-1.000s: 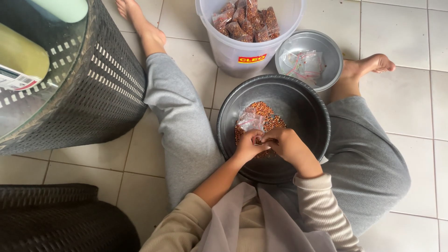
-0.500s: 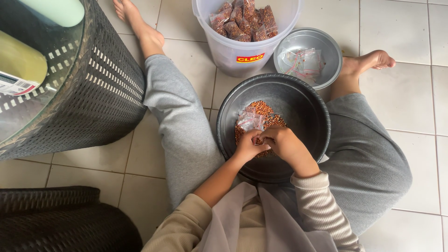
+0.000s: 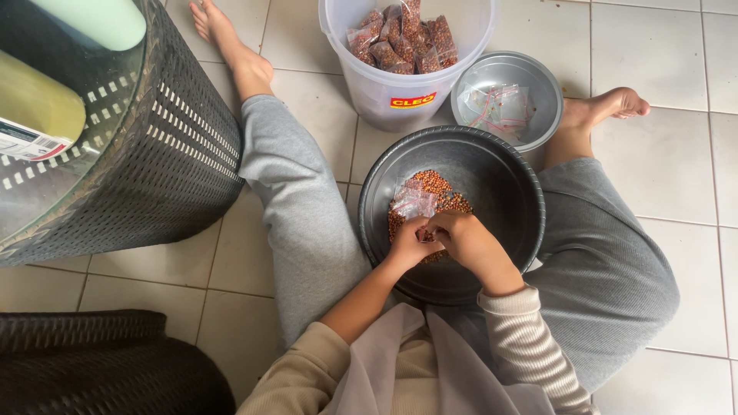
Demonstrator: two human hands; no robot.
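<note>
Left hand [image 3: 409, 244]: over the basin's nuts at 6 o'clock of the pile, fingers curled and pinching the lower edge of the bag.
Right hand [image 3: 461, 237]: touching the left hand, fingers bent in on the same bag edge.
Bag [image 3: 413, 201]: small, clear, lying on the nuts at 12 o'clock from the hands.
Nuts [image 3: 440, 186]: reddish-brown heap in the basin's left half.
Basin [image 3: 500, 184]: dark grey, round, between the knees.
Bucket [image 3: 400, 84]: at 12 o'clock, white, holding filled packets.
Bowl [image 3: 538, 81]: at 1 o'clock, grey, with empty clear bags.
Basket [image 3: 165, 146]: dark woven, at 9 o'clock.
</note>
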